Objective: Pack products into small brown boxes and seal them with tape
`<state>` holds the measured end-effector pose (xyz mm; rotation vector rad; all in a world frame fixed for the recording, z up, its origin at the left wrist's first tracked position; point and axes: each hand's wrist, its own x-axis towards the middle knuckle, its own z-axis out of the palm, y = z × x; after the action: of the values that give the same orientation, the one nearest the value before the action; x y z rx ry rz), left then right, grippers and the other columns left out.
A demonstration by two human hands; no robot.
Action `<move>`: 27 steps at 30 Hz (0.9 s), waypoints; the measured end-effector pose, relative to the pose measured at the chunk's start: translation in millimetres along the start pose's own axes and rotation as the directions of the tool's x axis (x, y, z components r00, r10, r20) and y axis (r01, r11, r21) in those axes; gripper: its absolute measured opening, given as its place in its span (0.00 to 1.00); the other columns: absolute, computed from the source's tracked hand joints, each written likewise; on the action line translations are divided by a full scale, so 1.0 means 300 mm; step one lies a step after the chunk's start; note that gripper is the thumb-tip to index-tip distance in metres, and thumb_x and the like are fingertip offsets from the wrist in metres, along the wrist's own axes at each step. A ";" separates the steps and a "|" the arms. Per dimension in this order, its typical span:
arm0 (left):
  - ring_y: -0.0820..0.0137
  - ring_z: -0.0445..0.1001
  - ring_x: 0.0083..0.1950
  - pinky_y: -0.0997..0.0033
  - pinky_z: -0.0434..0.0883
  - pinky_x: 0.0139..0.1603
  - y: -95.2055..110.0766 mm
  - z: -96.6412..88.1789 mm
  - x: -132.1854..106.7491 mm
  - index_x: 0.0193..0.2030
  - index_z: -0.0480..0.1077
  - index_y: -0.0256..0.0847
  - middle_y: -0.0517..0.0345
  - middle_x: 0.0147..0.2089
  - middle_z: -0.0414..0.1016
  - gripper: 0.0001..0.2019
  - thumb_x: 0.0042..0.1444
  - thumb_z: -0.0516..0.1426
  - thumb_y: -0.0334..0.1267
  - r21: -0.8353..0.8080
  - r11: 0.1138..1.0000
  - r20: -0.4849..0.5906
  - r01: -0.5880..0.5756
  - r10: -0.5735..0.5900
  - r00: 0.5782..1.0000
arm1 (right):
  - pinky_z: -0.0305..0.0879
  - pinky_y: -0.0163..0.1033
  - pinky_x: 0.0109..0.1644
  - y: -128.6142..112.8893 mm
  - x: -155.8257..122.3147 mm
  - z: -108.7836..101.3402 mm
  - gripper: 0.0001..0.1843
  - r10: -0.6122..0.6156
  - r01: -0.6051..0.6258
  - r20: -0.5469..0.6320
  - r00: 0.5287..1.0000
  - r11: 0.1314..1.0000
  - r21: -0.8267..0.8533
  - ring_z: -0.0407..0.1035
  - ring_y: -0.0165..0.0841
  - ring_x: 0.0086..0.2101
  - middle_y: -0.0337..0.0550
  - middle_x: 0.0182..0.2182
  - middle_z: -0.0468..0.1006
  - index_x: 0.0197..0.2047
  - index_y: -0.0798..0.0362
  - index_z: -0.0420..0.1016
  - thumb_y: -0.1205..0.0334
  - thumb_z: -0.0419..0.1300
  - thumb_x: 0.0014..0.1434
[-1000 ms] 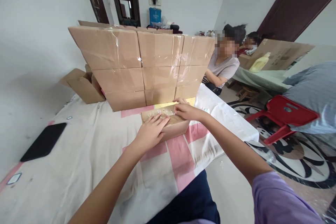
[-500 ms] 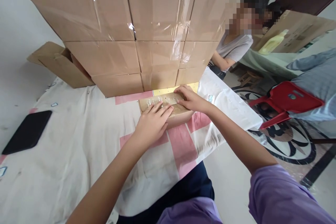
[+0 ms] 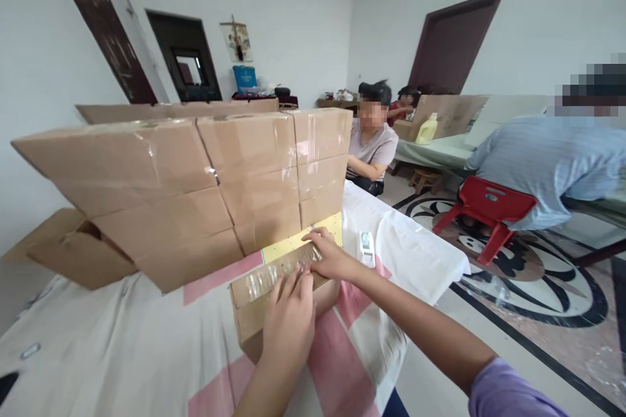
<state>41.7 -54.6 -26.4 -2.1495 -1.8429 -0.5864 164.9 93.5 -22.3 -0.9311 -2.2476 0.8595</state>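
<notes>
A small taped cardboard box (image 3: 254, 296) sits on the cloth-covered table (image 3: 122, 352) right before me. My left hand (image 3: 289, 322) lies on its top and near side with fingers stretched out flat. My right hand (image 3: 328, 255) presses on the box's far right corner, fingers flat on the clear tape. Behind the box rises a stack of sealed cardboard boxes (image 3: 195, 189), three layers high.
An open empty carton (image 3: 68, 254) lies at the left. A small white device (image 3: 366, 247) rests on the table's right side. A seated person (image 3: 372, 143) is behind the stack. Another person (image 3: 548, 163) sits on a red stool (image 3: 484, 208) at the right.
The view has lifted and swung right, so the room shows again. The small box sits closer to me and at an angle. Both hands remain pressed on its top.
</notes>
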 end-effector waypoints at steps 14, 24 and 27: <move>0.59 0.78 0.54 0.46 0.71 0.63 -0.066 -0.017 -0.009 0.54 0.69 0.48 0.56 0.51 0.80 0.19 0.57 0.53 0.27 -0.135 0.989 0.040 -0.062 0.068 0.997 | 0.49 0.52 0.72 0.101 -0.228 -0.006 0.50 -0.062 0.021 0.062 0.996 0.856 0.516 0.47 0.45 0.71 0.47 0.72 0.51 0.72 0.41 0.48 0.61 0.65 0.51; 0.57 0.75 0.62 0.49 0.73 0.61 -0.102 -0.023 -0.050 0.55 0.71 0.51 0.59 0.60 0.78 0.18 0.59 0.58 0.35 0.103 0.848 -0.116 -0.520 0.529 0.841 | 0.64 0.56 0.63 0.088 -0.512 -0.052 0.58 -0.138 0.154 -0.123 0.983 0.980 0.129 0.58 0.57 0.63 0.54 0.60 0.58 0.65 0.43 0.52 0.53 0.76 0.33; 0.52 0.75 0.60 0.45 0.72 0.61 -0.106 0.032 -0.120 0.54 0.71 0.47 0.50 0.54 0.81 0.21 0.53 0.64 0.32 0.165 0.861 -0.402 -0.480 0.504 0.765 | 0.72 0.50 0.53 0.079 -0.638 -0.118 0.55 -0.068 0.106 -0.248 0.966 0.984 0.143 0.56 0.56 0.63 0.53 0.62 0.56 0.65 0.40 0.50 0.53 0.74 0.39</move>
<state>7.4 -76.6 -53.5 -2.1209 -0.9899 -0.7923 314.7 -26.2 -63.2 -0.8121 -1.9680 0.8208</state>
